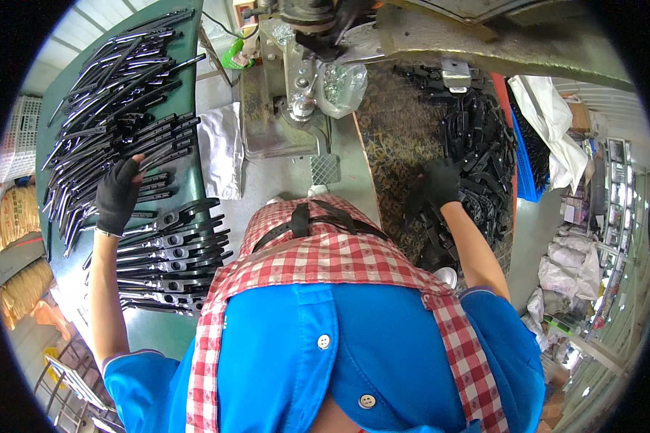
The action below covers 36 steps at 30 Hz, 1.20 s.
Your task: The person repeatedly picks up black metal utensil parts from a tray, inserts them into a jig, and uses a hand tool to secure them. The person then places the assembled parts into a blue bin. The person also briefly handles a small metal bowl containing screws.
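My left hand (118, 196), in a black glove with bare fingertips, is over the left-hand table. Its thumb and forefinger close around one of the long black metal bars (167, 154) spread there in overlapping rows. Nearer to me on that table lies a row of black bars with forked, holed ends (175, 254). My right hand (438, 185), also gloved in black, reaches down into a heap of small black metal parts (477, 155) on the right-hand bench. Its fingers merge with the dark parts, so their grip is hidden.
Between the tables stands a machine (302, 108) with a dark upper head (314, 22). A clear bag of small shiny pieces (339, 88) sits beside its post. Below is a checkered metal plate (324, 170). A heavy metal arm (484, 43) spans the top right. A blue crate (529, 169) stands beyond the right bench.
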Tool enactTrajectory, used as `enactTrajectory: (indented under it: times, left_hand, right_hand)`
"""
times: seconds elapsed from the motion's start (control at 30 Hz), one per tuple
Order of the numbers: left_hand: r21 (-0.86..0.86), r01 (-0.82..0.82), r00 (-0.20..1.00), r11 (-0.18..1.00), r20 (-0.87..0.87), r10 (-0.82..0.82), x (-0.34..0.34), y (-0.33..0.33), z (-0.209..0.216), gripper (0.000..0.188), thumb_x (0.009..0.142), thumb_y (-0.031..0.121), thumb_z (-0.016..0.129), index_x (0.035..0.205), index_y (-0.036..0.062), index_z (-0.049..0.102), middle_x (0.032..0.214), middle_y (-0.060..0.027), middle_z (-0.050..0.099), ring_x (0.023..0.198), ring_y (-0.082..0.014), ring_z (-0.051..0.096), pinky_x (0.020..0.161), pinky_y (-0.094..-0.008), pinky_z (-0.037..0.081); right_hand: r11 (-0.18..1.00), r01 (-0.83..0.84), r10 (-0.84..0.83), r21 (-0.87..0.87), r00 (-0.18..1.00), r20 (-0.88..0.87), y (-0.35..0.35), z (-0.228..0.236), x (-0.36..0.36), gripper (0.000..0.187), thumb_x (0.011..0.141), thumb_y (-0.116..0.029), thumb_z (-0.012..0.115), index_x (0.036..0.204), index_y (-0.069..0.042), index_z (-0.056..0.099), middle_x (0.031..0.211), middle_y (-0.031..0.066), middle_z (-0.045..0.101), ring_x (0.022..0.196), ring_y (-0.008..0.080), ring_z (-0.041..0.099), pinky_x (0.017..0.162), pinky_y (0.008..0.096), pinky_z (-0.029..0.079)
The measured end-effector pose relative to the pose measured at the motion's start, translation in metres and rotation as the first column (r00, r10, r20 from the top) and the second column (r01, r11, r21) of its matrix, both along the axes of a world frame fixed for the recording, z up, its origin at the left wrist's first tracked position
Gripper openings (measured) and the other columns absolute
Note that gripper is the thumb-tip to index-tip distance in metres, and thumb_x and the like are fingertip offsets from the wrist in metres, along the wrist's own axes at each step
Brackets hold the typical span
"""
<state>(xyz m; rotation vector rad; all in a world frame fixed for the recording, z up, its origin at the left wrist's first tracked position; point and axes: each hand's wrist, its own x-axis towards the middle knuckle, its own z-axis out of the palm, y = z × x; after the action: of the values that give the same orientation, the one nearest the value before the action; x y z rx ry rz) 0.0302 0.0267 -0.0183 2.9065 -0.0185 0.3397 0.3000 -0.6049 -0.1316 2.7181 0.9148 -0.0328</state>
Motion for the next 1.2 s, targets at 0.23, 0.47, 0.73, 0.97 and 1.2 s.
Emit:
enactTrajectory:
  times: [0.23,0.47,0.73,0.97,1.2]
  left_hand:
    - [-0.073,0.053,0.998,0.996,-0.020,-0.054,0.043,-0.028,0.028,0.029,0.085,0.013,0.060,0.114,0.0091,0.057,0.100,-0.0129,0.064,0.086,-0.0318,0.063,0.068,-0.0349,0.050]
    - [-0.016,0.138,0.989,0.990,-0.054,-0.139,0.070,-0.080,0.062,0.029,0.085,0.019,0.061,0.112,0.0081,0.057,0.092,-0.0128,0.064,0.073,-0.0324,0.063,0.059,-0.0396,0.049]
    - [-0.237,0.069,0.964,0.969,-0.235,-0.126,0.102,-0.149,0.091,0.034,0.089,0.033,0.054,0.105,0.0036,0.058,0.080,-0.0203,0.059,0.072,-0.0391,0.058,0.062,-0.0430,0.044]
    - [-0.206,0.137,0.977,0.969,-0.131,-0.166,0.110,-0.154,0.086,0.027,0.087,0.029,0.057,0.100,0.0054,0.059,0.072,-0.0184,0.057,0.067,-0.0369,0.057,0.058,-0.0432,0.043]
    - [-0.158,0.180,0.978,0.971,-0.076,-0.193,0.105,-0.149,0.080,0.029,0.089,0.035,0.053,0.096,0.0080,0.059,0.069,-0.0152,0.058,0.063,-0.0354,0.058,0.055,-0.0423,0.044]
  right_hand:
    - [0.321,0.375,-0.376,0.869,0.893,-0.247,0.011,0.018,0.073,0.020,0.081,-0.013,0.066,0.093,-0.003,0.053,0.090,0.0082,0.057,0.076,0.0203,0.057,0.072,0.0314,0.044]
    - [-0.399,0.384,-0.125,0.832,0.877,-0.465,0.063,0.060,0.098,0.013,0.082,0.001,0.061,0.091,0.000,0.052,0.090,0.0082,0.054,0.085,0.0206,0.054,0.086,0.0442,0.049]
    - [-0.478,0.865,0.791,0.150,0.498,-0.356,0.137,0.118,0.062,0.013,0.087,-0.008,0.057,0.096,0.000,0.055,0.085,0.0091,0.053,0.080,0.0210,0.049,0.080,0.0363,0.044]
    - [-0.404,0.902,0.804,0.151,0.429,-0.411,0.168,0.156,0.026,0.011,0.089,-0.009,0.054,0.097,0.000,0.055,0.085,0.0093,0.052,0.080,0.0203,0.048,0.079,0.0332,0.042]
    - [-0.406,0.863,0.750,0.300,0.503,-0.429,0.182,0.167,0.009,0.014,0.089,-0.008,0.055,0.101,-0.003,0.051,0.085,0.0092,0.056,0.082,0.0216,0.057,0.083,0.0426,0.049]
